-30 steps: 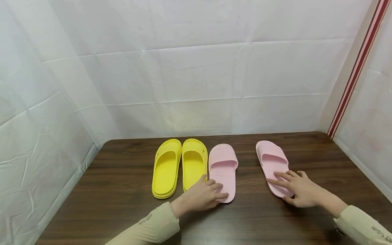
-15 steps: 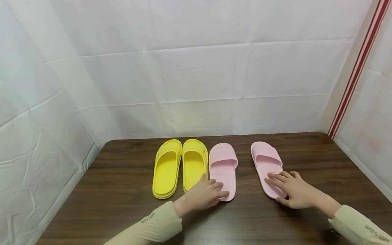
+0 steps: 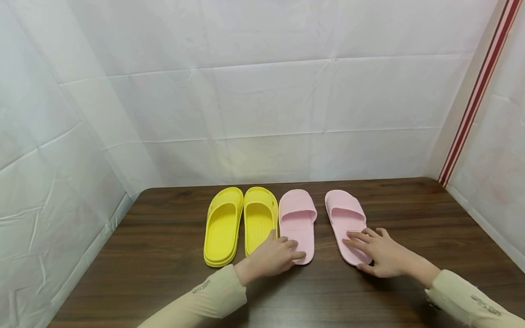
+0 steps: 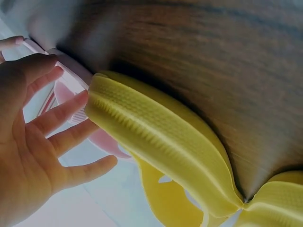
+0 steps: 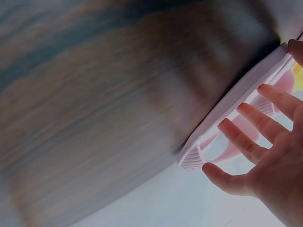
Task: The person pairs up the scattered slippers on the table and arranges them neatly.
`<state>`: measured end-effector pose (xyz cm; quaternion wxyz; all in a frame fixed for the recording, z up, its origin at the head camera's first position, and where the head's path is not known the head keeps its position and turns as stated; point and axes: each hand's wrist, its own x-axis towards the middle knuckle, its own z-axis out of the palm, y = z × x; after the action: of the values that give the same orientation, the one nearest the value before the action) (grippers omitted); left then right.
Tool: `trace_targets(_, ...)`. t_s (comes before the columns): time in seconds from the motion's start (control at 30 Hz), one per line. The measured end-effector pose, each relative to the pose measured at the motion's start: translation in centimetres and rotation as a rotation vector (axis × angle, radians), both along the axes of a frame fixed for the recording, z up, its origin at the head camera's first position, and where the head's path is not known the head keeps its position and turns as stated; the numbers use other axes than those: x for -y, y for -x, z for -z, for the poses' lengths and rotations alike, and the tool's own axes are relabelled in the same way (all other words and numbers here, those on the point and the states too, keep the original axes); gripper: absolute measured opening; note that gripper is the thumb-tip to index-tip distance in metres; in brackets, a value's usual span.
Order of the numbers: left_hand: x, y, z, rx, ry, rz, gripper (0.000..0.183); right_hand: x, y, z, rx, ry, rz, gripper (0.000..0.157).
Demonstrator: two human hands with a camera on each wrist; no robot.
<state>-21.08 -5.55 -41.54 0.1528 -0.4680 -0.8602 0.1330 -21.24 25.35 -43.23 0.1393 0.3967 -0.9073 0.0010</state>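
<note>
Two pink slippers lie on the brown table in the head view, toes away from me. My left hand [image 3: 274,256] reaches over the heel of the left pink slipper [image 3: 302,234], its fingers spread and fairly straight. In the left wrist view these fingers also come close to the right yellow slipper [image 4: 156,132]; whether they touch it I cannot tell. My right hand [image 3: 381,253] rests its extended fingers on the right pink slipper [image 3: 348,221], thumb by the heel's edge. That slipper [image 5: 236,97] tilts toe-left, with a gap between it and the other pink one.
The left yellow slipper [image 3: 221,232] stands beside the right yellow one, which sits close against the left pink slipper. White sheeting [image 3: 262,100] rises behind the table [image 3: 156,255] and on both sides. A red-striped band [image 3: 476,95] runs down at the right.
My right hand has slid the right pink slipper leftward, narrowing the gap between the pink pair. The left pink slipper has shifted slightly away from me, my left hand with it. The yellow slippers look unmoved.
</note>
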Motion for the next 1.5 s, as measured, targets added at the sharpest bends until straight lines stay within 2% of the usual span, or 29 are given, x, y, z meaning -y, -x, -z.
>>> trace_targets(0.43, -0.2, 0.3, -0.2, 0.025, 0.006, -0.012, 0.022, 1.6, 0.8, 0.1, 0.069, -0.021, 0.019, 0.057)
trace_targets(1.0, -0.2, 0.6, -0.3, 0.068, 0.007, -0.03, 0.023, 3.4, 1.4, -0.2, 0.089, -0.028, 0.021, 0.056)
trace_targets(1.5, -0.4, 0.6, -0.2, 0.02, -0.002, -0.041, 0.023, 3.7, 1.8, -0.7, 0.125, -0.035, 0.052, 0.056)
